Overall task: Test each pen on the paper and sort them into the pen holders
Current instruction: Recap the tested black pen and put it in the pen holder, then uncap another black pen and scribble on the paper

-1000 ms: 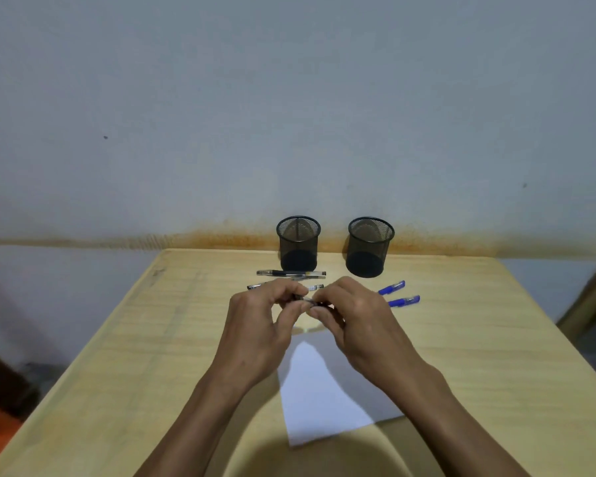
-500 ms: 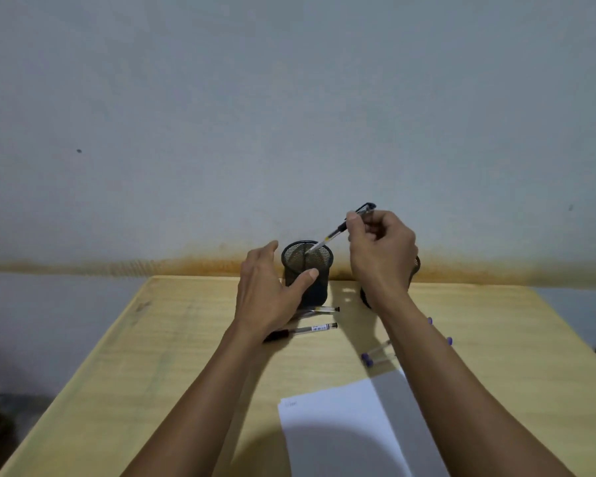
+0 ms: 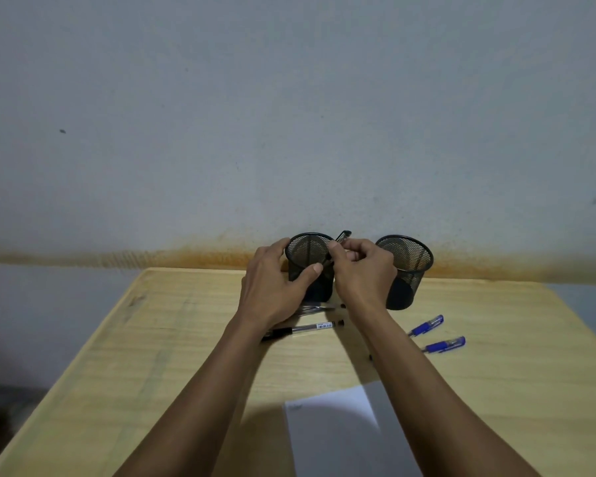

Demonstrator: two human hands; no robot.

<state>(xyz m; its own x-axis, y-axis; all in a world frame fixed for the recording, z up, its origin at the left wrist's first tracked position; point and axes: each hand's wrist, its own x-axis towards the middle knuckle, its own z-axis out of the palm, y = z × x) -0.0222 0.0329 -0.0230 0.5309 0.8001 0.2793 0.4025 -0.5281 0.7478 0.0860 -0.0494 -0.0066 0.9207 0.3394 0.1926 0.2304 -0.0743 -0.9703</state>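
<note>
Black mesh left holder [image 3: 310, 270] is steadied by my left hand [image 3: 276, 287], curled around its side, so it will not tip while my right hand [image 3: 362, 270] pinches the black pen [image 3: 339, 241] at its rim.

Light wooden table [image 3: 152, 356] with visible grain and a darker smudge near its far left corner. Behind it there's a plain grey wall [image 3: 289, 115] with a rusty orange stain band [image 3: 117, 258] running along it at table height, plus a couple small dark specks.
</note>
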